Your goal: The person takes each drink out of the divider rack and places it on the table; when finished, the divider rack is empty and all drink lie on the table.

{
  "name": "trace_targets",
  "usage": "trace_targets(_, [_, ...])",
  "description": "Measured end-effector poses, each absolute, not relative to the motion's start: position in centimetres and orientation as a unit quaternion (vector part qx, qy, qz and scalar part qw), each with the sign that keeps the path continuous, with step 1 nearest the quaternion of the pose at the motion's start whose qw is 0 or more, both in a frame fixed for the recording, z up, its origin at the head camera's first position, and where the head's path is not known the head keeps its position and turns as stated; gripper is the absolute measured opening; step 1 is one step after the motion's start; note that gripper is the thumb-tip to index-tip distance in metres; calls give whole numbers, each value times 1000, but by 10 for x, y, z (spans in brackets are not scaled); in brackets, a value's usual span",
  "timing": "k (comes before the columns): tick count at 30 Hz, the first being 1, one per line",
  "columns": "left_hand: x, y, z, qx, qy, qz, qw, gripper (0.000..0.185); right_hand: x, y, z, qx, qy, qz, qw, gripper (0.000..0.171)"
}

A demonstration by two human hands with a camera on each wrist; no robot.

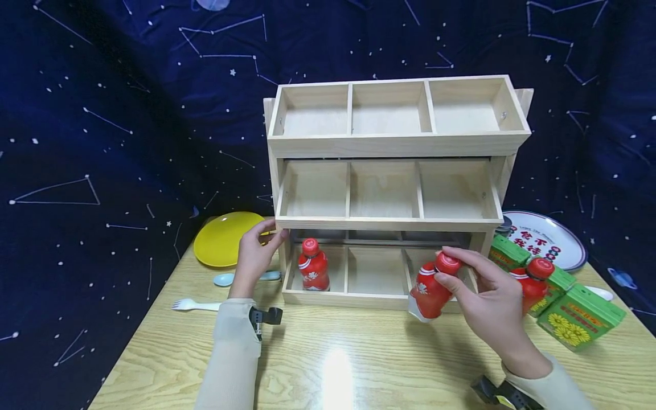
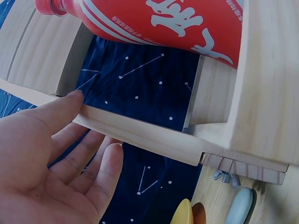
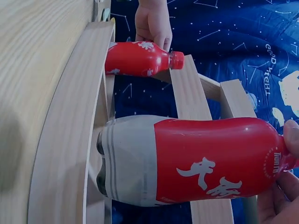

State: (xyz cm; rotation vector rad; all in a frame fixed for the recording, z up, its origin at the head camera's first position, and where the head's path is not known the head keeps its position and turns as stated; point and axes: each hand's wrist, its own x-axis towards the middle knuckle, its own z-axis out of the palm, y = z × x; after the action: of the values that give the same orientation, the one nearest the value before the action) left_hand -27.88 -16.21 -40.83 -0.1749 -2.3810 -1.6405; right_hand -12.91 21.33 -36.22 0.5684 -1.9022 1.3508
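My right hand (image 1: 496, 304) holds a red drink bottle (image 1: 428, 291) by its cap and neck, tilted, in front of the bottom right compartment of a wooden three-tier rack (image 1: 400, 146). In the right wrist view, the bottle's (image 3: 215, 156) clear base points toward the bottom tier's front board (image 3: 65, 126). My left hand (image 1: 254, 254) grips the rack's left side post (image 2: 140, 131), thumb on one side and fingers on the other. Close by, a second red bottle (image 1: 314, 266) stands upright in the bottom left compartment. The middle and top compartments hold nothing.
A third red bottle (image 1: 533, 285) and several green boxes (image 1: 581, 319) stand at right, before a white plate (image 1: 569, 245). On the left lie a yellow plate (image 1: 217, 242), a blue spoon (image 1: 224, 279) and a white fork (image 1: 192, 305). A starry dark cloth (image 1: 128, 142) hangs behind.
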Motion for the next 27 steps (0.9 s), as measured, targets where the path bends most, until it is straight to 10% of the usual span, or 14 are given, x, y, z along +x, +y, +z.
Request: trace_targets(27, [-280, -163, -409, -64, -815, -561, 129, 45, -67, 317, -386, -106, -825, 448, 328, 44])
